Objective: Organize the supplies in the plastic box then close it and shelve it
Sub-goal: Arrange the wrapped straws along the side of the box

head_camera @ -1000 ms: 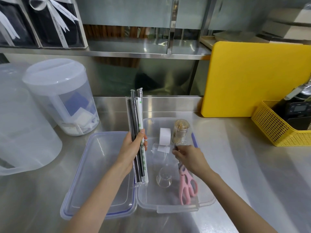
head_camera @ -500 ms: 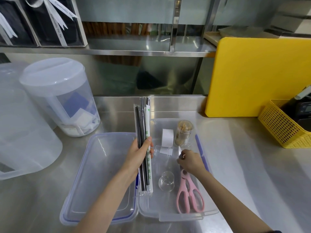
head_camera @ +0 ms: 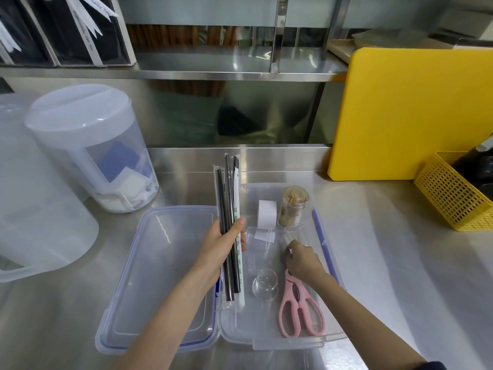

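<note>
Straws (head_camera: 229,231) sit clenched in left hand (head_camera: 217,243) fingers; right hand (head_camera: 302,260) fingers pinch small clear cup (head_camera: 293,232) in box (head_camera: 330,265)

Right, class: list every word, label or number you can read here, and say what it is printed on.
Nothing can be read for certain.
White ribbon: script lettering, blurred.
Straw wrapper in the left hand: green characters, too small.
White label roll: blank.

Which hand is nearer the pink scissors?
Right. The right hand rests at the blade end of the scissors; the left hand holds straws further left.
</note>
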The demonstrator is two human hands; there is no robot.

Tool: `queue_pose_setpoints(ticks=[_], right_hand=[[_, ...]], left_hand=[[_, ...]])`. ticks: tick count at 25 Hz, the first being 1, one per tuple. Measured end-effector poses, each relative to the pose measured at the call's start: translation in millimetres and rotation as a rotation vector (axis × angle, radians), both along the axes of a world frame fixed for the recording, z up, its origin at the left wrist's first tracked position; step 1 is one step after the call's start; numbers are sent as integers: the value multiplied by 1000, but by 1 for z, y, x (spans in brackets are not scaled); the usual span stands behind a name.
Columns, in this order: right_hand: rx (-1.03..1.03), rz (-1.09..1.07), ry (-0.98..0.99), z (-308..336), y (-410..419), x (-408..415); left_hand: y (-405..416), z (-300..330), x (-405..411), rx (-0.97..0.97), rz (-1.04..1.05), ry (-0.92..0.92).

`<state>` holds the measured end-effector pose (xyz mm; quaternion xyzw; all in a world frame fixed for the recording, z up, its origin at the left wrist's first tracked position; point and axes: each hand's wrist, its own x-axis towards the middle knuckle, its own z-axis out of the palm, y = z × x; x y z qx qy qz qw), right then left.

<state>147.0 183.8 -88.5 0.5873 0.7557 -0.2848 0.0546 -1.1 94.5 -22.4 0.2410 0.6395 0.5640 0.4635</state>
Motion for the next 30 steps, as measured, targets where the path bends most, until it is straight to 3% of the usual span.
queue_pose_setpoints(ticks=[4,7,9,11,20,26,30], right_hand=[[30,52,-49,18,-1,-2],[120,11,248,48,-3,-11],[75,-20,500,70,-6,-23],[36,20,608,87,-11,-35],[29,34,560,98,-23,-57],[36,-38,548,89,-15,-56],[60,-69,585,87,-15,-55]], left_hand=[[0,2,1,-24,-10,45],[1,2,3,-30,-24,85],[2,-1,6,-25,-34,144],[2,-1,11,-9,-58,231],[-3,-2,27,25,-310,494],[-6,8,24,2,-397,508],[-6,8,5,6,-279,567]])
